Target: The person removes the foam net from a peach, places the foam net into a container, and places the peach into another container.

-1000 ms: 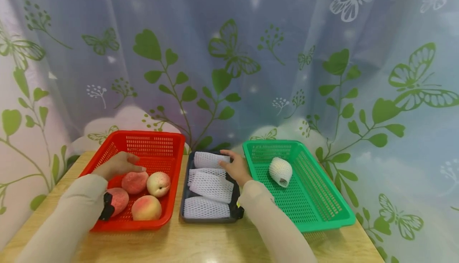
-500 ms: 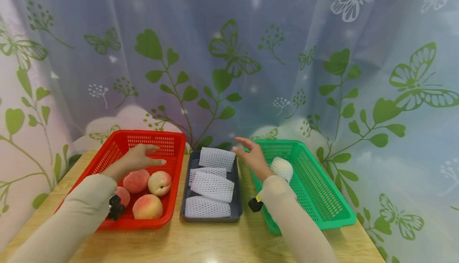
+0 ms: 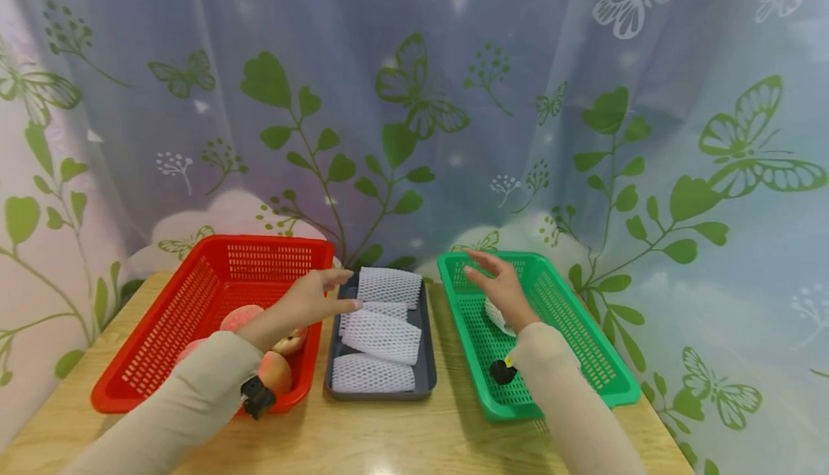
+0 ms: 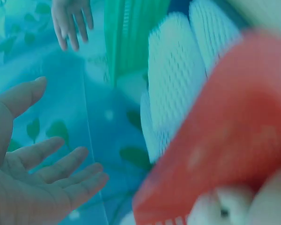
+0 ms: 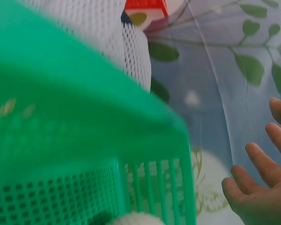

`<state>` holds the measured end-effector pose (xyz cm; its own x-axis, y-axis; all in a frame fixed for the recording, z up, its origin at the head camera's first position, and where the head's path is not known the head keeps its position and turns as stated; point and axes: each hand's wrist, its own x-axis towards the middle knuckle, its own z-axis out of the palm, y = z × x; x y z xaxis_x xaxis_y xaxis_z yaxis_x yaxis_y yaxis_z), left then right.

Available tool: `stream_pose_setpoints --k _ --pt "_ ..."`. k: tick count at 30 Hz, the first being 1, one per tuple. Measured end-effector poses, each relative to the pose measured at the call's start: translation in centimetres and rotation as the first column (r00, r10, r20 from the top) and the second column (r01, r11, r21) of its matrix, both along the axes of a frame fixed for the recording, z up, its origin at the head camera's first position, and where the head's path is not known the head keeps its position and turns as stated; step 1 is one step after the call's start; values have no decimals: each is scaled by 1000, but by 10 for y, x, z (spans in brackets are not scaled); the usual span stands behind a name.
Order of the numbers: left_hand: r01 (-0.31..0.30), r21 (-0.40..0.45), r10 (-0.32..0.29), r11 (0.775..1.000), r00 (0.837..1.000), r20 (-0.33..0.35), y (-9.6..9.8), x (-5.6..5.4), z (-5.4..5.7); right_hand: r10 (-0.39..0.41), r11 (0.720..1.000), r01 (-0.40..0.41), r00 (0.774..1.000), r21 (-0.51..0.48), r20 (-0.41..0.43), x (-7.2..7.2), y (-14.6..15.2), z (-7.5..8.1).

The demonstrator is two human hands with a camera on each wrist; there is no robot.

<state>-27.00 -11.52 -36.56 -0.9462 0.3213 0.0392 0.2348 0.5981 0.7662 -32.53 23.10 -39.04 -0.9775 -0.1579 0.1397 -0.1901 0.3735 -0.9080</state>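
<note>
My left hand point(image 3: 304, 306) hovers over the right rim of the red basket point(image 3: 278, 241), fingertips reaching the left edge of the dark grey tray point(image 3: 426, 383). Its fingers are extended with nothing held, as the left wrist view also shows. White foam net sleeves point(image 3: 382, 337) lie in the tray. Several peaches point(image 3: 275, 371) sit in the red basket, partly hidden by my left forearm. Above the green basket point(image 3: 544, 263) my right hand point(image 3: 505, 291) hangs with fingers spread and holds nothing. Under it, a white net-wrapped item point(image 3: 497, 317) is half hidden.
The baskets and tray stand side by side on a wooden table point(image 3: 363, 435). A patterned curtain point(image 3: 414, 194) with leaves and butterflies hangs right behind them. Black wrist cameras point(image 3: 259, 396) are strapped at both wrists.
My left hand has moved right, from above the peaches to the tray's edge. My right hand has left the top foam sleeve and moved right over the green basket. That sleeve has shifted slightly.
</note>
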Motion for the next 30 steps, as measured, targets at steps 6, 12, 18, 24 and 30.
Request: stream_pose_setpoints --k 6,12,18,24,30 --pt "-7 136 3 991 1000 28 31 11 -11 -61 998 61 998 6 -4 -2 24 -9" --pt "-34 288 10 957 996 86 63 23 -33 -117 993 118 992 -25 38 -5 44 -26" --pt "-46 428 -28 903 986 164 92 37 -56 -193 979 197 978 -60 74 -5 54 -40" --pt "-43 512 -80 858 973 216 127 51 -84 -257 966 258 962 -1 89 -3 62 -51" --pt "-113 654 -113 748 949 293 163 65 -104 -312 950 307 942 53 125 -9 65 -63"
